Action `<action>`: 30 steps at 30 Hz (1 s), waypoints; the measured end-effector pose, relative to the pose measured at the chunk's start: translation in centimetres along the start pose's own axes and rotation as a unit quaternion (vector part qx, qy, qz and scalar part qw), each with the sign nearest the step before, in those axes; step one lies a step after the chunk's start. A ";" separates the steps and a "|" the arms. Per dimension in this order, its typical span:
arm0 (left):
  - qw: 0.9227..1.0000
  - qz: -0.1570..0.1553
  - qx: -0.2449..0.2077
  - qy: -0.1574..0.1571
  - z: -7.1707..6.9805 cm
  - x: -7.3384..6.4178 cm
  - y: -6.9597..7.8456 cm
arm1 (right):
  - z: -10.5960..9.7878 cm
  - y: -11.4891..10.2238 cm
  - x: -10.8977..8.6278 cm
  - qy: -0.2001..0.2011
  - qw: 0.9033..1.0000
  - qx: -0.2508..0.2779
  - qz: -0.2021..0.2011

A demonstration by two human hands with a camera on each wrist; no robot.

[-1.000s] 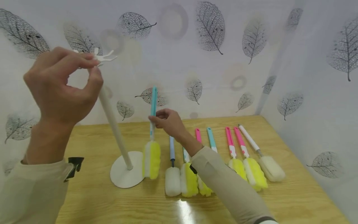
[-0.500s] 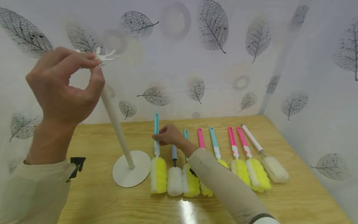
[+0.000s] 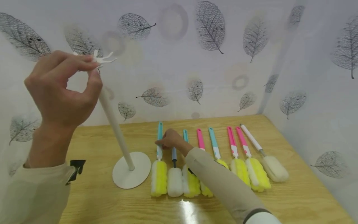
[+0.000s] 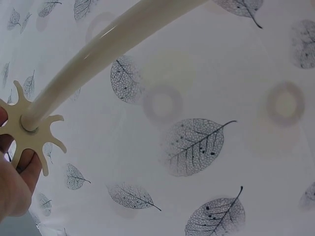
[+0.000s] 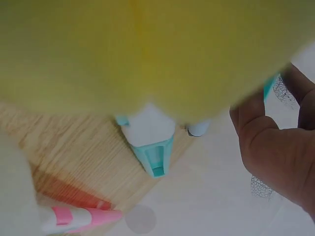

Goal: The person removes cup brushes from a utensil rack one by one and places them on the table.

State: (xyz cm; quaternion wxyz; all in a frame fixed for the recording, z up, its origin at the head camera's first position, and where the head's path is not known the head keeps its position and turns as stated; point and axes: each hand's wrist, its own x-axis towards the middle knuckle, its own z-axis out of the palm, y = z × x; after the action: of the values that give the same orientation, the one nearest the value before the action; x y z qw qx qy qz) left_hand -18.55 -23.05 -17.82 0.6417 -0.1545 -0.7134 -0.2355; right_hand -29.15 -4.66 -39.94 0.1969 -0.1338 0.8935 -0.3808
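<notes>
My left hand pinches the hooked top of a white stand between thumb and fingers. The stand's pole leans toward me and runs down to a round base on the table. At the left end of a row of brushes, my right hand holds the teal handle of a sponge bottle brush with a yellow and white head. That brush lies on the table beside the base. Close by its right side is a white-headed bottle brush with a blue handle, partly under my hand.
Rightward along the wooden table lie several more bottle brushes, including a pink-handled one and a white-handled one at the end. My right sleeve covers parts of some. A leaf-patterned sheet rises behind the table.
My right hand has lowered the teal-handled bottle brush from near the stand's base onto the table, left of the row. The left hand stays on the stand's top.
</notes>
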 end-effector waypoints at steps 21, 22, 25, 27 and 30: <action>1.000 -0.008 -0.010 -0.011 0.0 -0.3 0.5 | -0.6 0.8 -0.7 -0.027 0.999 0.010 -0.023; 1.000 -0.011 -0.014 -0.015 0.1 -0.3 0.6 | -0.7 0.8 -0.9 -0.031 0.999 0.018 -0.024; 0.999 -0.016 -0.023 -0.018 0.2 -0.4 0.7 | -1.0 0.7 -1.3 -0.047 0.998 0.039 -0.024; 0.999 -0.012 -0.024 -0.019 0.2 -0.4 0.8 | -1.4 0.6 -1.6 -0.059 0.997 0.047 -0.028; 1.000 0.008 -0.010 -0.014 0.1 -0.4 0.7 | -2.0 0.6 -2.0 -0.070 0.995 0.054 -0.049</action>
State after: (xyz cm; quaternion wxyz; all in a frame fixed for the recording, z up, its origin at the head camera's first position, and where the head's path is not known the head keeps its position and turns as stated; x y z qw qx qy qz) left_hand -18.23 -22.34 -18.14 0.6316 -0.1698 -0.7190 -0.2352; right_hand -28.36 -2.21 -38.66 0.2468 -0.1933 0.8479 -0.4275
